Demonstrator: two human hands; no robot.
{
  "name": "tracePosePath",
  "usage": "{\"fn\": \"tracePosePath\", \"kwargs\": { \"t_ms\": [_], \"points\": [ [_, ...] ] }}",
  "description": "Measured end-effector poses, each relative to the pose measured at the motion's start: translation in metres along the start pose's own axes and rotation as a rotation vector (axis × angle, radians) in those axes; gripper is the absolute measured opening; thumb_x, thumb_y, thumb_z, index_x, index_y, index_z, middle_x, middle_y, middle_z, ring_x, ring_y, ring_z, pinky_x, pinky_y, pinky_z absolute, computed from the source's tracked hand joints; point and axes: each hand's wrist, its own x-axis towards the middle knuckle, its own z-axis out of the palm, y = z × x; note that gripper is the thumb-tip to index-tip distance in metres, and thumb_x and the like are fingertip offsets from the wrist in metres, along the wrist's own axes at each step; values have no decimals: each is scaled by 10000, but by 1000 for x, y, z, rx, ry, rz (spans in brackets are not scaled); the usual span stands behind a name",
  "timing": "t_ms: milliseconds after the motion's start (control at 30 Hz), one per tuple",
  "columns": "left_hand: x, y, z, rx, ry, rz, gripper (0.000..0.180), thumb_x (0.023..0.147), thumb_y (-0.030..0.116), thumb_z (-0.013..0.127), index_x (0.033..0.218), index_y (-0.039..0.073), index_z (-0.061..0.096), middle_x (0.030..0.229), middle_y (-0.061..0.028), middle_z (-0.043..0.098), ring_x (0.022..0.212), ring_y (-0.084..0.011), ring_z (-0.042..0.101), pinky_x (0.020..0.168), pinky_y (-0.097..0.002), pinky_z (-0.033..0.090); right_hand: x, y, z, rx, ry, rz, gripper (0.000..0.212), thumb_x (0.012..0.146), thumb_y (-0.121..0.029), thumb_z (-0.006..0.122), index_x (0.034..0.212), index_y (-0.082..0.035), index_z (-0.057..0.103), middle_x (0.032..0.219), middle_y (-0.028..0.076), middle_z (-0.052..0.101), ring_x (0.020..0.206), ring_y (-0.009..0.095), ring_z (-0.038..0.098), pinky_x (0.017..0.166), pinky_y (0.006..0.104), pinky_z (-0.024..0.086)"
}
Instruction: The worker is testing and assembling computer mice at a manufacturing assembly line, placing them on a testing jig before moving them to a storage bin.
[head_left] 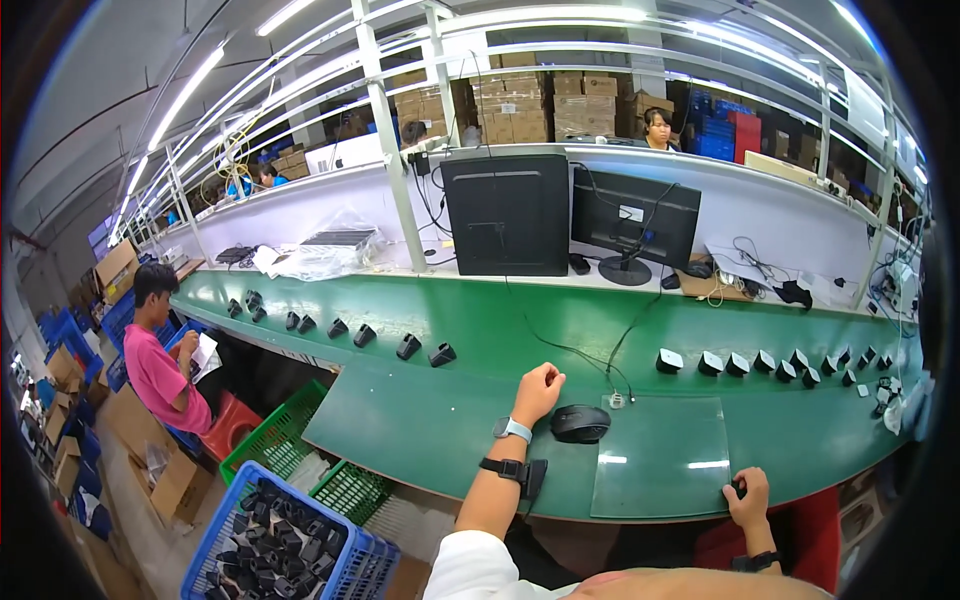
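One hand [540,392], the left, curled inward, its contents unclear; the right hand [749,497] pinched a dark piece [738,490], perhaps for steadiness, at four o'clock on the clear sheet [660,430].

No words or numbers can be read. Right of centre in the frame, a white rectangular label [631,213] sits on the back of a dark monitor [597,205], its print too small to make out. At upper centre, stacked cardboard cartons [515,125] carry small marks (blurred at this size), and left of them a white panel [322,160] bears a dark emblem [339,163]
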Motion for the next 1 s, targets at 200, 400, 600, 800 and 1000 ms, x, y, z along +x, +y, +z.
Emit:
{"fn": "tracePosePath", "kwargs": {
  "t_ms": [200,400,600,800,1000],
  "points": [
    [6,4,-3,17,-14,14,209,910,184,705,862,-9,641,725,-158,655,646,-283,636,620,-385,500,4,-2,2,2,-36,-15,247,728,-156,749,850,-44,566,769,113,493,738,303,491,687,417,407],
    [6,6,-5,25,-23,31,197,904,186,704,875,0,648,779,-162,673,696,-311,647,656,-406,513,6,-1,6,10,-26,-12,228,739,-123,737,859,-32,565,776,105,484,726,272,488,668,384,405],
    [-2,5,-10,58,-28,38,199,908,193,706,875,5,651,795,-164,683,707,-318,657,655,-406,518,-3,-5,7,54,-24,12,243,735,-146,747,856,-44,562,772,104,470,728,286,475,682,405,397],
    [2,6,0,27,-27,36,198,905,187,725,887,-1,663,762,-156,669,670,-279,642,644,-376,514,34,-17,-19,-26,-357,176,225,736,-202,745,803,-51,592,729,147,553,721,340,568,640,450,450],
    [12,-6,-1,20,-9,16,188,932,161,722,880,-9,662,704,-79,636,644,-134,560,617,-321,480,165,-43,29,-53,-146,-228,333,779,-89,710,1091,-42,602,1103,168,585,1072,372,581,926,460,510]
  ]
}}
